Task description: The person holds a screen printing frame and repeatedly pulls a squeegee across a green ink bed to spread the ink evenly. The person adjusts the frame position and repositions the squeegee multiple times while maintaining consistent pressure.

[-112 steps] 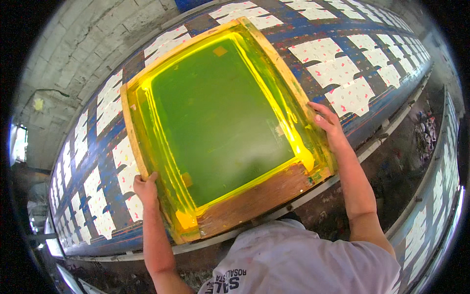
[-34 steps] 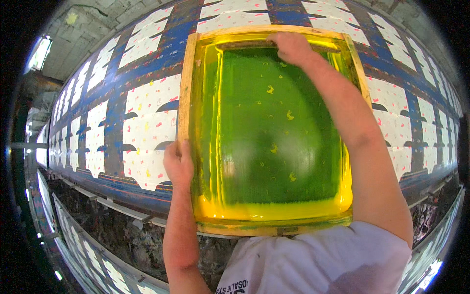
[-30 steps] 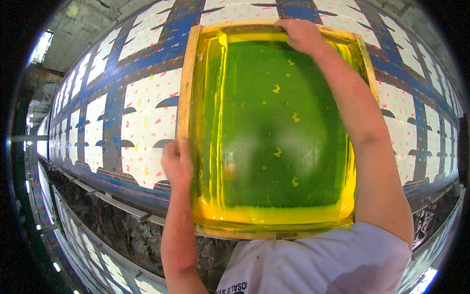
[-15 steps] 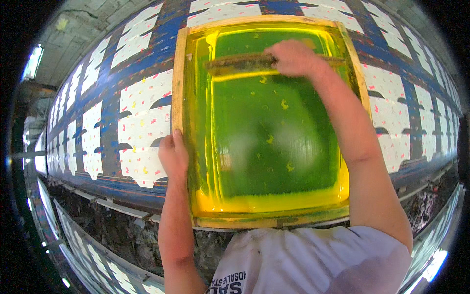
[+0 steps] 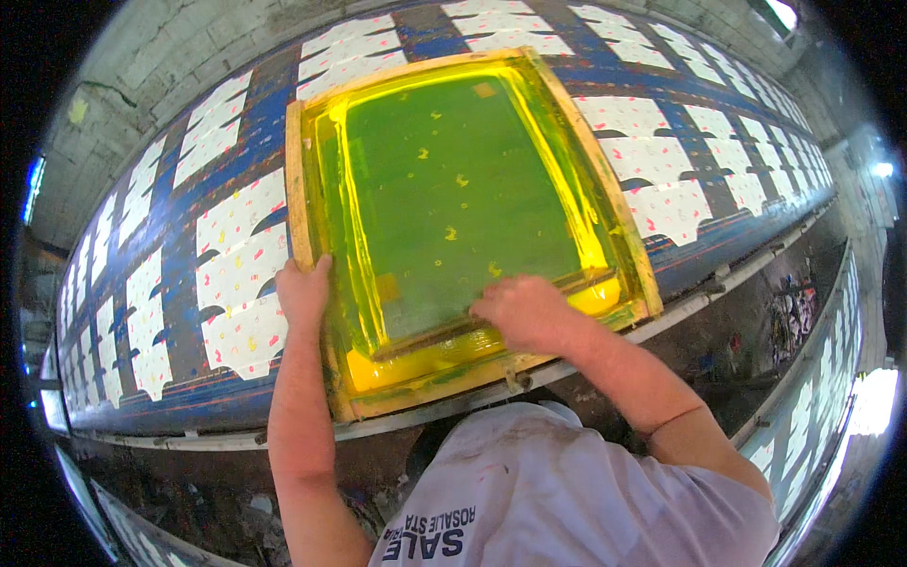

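A wooden-framed printing screen point(image 5: 296, 180) lies across the table, its green mesh point(image 5: 406, 236) dotted with small yellow shapes. My left hand point(image 5: 304, 295) is closed on the frame's left rail, low down. With its fingers wrapped over the top, my right hand point(image 5: 522, 312) grips a long squeegee point(image 5: 430, 340) near the screen's close end. Bright yellow ink point(image 5: 416, 367) is pooled on the near side of the squeegee. More of that ink runs in thick streaks along both sides of the mesh. Part of the squeegee is hidden under my right hand.
White cut fabric pieces point(image 5: 241, 274) with small coloured prints lie in rows on the long blue-stained table point(image 5: 269, 99). A metal rail point(image 5: 699, 295) runs along its near edge. Another table with white pieces point(image 5: 822, 378) stands at the lower right.
My right hand has drawn the squeegee from the screen's far end to its near end. My left hand stays on the left rail. The whole view has tilted.
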{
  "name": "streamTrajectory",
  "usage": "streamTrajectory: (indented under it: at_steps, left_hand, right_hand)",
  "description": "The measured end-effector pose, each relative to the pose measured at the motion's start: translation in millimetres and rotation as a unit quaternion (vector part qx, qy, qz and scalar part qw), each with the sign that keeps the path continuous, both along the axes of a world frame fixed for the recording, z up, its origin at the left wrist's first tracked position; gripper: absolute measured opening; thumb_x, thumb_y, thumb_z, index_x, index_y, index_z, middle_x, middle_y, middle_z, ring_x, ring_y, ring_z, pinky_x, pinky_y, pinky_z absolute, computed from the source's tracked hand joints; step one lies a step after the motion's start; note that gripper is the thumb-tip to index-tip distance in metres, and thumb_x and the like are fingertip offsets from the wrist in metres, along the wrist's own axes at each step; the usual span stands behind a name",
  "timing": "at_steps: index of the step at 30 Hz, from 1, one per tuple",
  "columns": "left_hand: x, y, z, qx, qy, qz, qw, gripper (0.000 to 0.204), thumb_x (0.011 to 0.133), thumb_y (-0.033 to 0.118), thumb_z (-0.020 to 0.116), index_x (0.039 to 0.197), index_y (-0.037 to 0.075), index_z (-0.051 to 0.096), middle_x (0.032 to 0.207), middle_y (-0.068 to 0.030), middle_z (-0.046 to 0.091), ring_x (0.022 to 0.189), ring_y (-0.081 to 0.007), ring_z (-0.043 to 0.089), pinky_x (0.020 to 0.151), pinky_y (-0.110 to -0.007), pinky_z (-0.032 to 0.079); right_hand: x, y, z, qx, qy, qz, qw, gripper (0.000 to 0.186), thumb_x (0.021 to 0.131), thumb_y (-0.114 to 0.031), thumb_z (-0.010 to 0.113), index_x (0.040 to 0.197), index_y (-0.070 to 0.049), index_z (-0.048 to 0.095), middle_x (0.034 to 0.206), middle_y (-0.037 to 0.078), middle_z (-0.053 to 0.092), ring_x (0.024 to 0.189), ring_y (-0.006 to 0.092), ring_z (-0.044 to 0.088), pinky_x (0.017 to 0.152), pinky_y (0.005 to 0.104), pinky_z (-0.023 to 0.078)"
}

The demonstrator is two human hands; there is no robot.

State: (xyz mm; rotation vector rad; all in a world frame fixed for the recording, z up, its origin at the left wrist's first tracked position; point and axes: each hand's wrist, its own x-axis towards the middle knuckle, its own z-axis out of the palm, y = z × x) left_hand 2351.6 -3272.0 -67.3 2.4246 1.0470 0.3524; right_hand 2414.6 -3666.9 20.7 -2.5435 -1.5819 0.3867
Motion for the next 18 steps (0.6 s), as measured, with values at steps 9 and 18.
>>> streamTrajectory:
  at_steps: [9,18]
  left_hand:
    - [3.6,11.1,4.3,-0.076,0.014,-0.008,0.997,0.054,0.079,0.031,0.088,0.116,-0.008,0.079,0.109,-0.0301,0.081,0.107,-0.0454,0.079,0.095,-0.051,0.061]
    - [14.9,16.0,37.5,-0.068,0.003,-0.002,0.998,0.041,0.072,0.015,0.087,0.106,-0.008,0.081,0.095,-0.0220,0.083,0.087,-0.0350,0.080,0.083,-0.045,0.061]
  right_hand:
    - [-50.5,-48.7,-3.2,0.099,0.065,-0.022,0.993,0.042,0.093,-0.041,0.084,0.122,-0.010,0.081,0.120,0.019,0.078,0.125,0.0382,0.071,0.105,0.0525,0.056]
    - [60.5,-188.6,-29.6,0.112,-0.120,-0.491,0.855,0.058,0.091,-0.022,0.087,0.146,-0.014,0.070,0.123,0.026,0.076,0.119,0.0469,0.072,0.103,0.0566,0.058]
